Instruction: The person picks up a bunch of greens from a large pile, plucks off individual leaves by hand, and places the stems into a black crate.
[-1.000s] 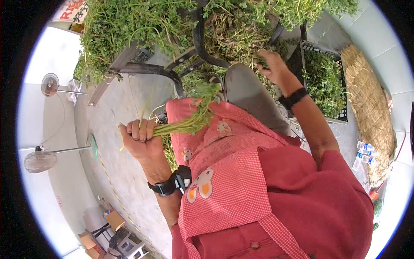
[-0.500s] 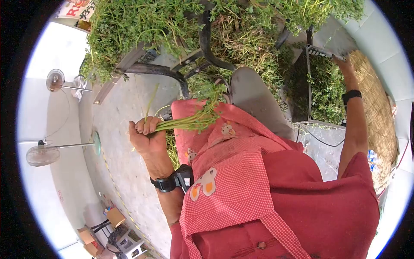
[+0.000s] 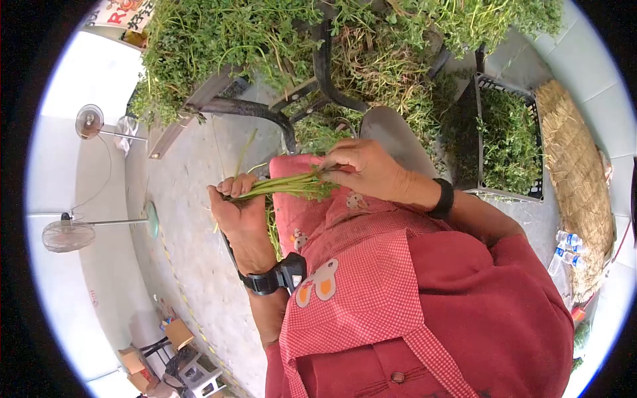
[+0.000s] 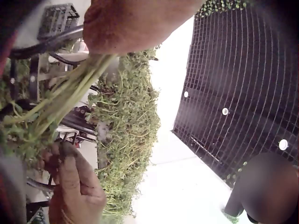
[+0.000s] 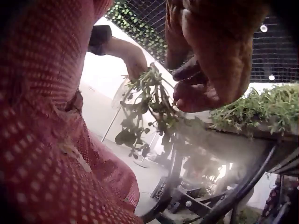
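Observation:
My left hand grips a small bunch of leafy green stems by its lower ends, with the fingers curled round them. The bunch lies sideways over the red checked apron, its leaves toward the right. At that leafy end is my right hand, thumb and fingertips pinching in among the leaves. In the left wrist view the stems run down from the left hand to the right hand. From the right wrist, leaves hang beside the curled fingers, which partly hide what they pinch.
Heaped greens cover a table with dark curved legs in front. More stems lie below it. A black crate of greens stands at right, beside a straw mat and plastic bottles. Fans stand at left.
My right hand moved from the pile under the table out to the crate's far edge, then back to the leafy end of the bunch. The left hand keeps its grip.

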A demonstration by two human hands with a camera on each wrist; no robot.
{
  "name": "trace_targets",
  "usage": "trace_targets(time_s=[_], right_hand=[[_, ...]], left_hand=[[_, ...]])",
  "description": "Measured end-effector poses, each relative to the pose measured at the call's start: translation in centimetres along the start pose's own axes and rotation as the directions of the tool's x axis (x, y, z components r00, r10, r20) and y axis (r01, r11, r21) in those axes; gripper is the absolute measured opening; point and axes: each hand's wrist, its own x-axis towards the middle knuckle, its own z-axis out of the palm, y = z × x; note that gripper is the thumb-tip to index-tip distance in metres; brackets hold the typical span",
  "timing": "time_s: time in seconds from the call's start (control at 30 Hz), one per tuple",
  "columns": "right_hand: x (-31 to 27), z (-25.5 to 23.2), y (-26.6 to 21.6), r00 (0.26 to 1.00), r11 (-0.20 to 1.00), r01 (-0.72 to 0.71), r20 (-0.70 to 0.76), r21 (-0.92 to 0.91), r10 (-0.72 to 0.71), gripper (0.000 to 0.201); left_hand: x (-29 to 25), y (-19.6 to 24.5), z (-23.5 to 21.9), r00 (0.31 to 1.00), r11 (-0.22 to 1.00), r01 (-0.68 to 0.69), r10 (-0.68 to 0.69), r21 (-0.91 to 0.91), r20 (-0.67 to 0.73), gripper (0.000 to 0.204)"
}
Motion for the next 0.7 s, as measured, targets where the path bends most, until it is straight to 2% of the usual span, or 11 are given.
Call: trace_targets(time_s=[0.2, 0.27, 0.4, 0.43, 0.47, 0.53, 0.6, 0.67, 0.7], right_hand=[[-0.8, 1.2, -0.6, 0.993, 0.993, -0.113, 0.009, -0.018, 0.114, 0.023], [-0.6, 1.5, -0.7, 0.999, 0.997, -0.027, -0.045, -0.075, 0.024, 0.023], [-0.3, 2.2, 1.4, 1.0, 0.995, 0.01, -0.005, -0.095, -0.011, 0.023], [-0.3, 2.2, 1.8, 0.989, 0.979, -0.15, 0.036, 0.135, 0.146, 0.018], [-0.2, 2.1, 1.9, 0.952, 0.888, -0.305, 0.107, 0.345, 0.286, 0.013], [0.1, 1.3, 1.9, 0.957, 0.872, -0.288, 0.08, 0.395, 0.279, 0.014], [0.4, 0.3, 1.2, 0.961, 0.858, -0.264, 0.05, 0.44, 0.27, 0.016], [0.2, -0.6, 0.5, 0.89, 0.645, -0.456, 0.321, 0.613, 0.323, 0.015], [0.0, -0.8, 0.5, 0.889, 0.645, -0.458, 0.326, 0.612, 0.322, 0.015]], left_hand=[[0.2, -0.1, -1.0, 1.0, 0.999, 0.027, -0.027, -0.025, 0.007, 0.047], [0.3, -0.3, -1.0, 0.998, 0.998, 0.059, -0.058, -0.034, 0.026, 0.047], [0.0, -0.8, -0.7, 0.997, 0.997, 0.077, -0.076, -0.033, 0.02, 0.048], [-0.2, -1.0, -0.6, 0.998, 0.998, 0.062, -0.062, -0.018, 0.005, 0.048], [-0.3, -1.4, -0.4, 0.998, 0.998, 0.062, -0.062, -0.018, 0.002, 0.048], [-0.6, -2.2, 0.0, 0.992, 0.999, -0.009, 0.015, 0.049, -0.124, 0.048], [-0.3, -2.2, -0.6, 0.995, 0.999, 0.017, -0.014, 0.032, -0.095, 0.047], [0.3, -1.9, -1.5, 0.997, 0.999, 0.04, -0.039, 0.016, -0.072, 0.047], [0.7, -1.6, -2.1, 0.999, 0.998, 0.05, -0.049, 0.028, -0.018, 0.047]])
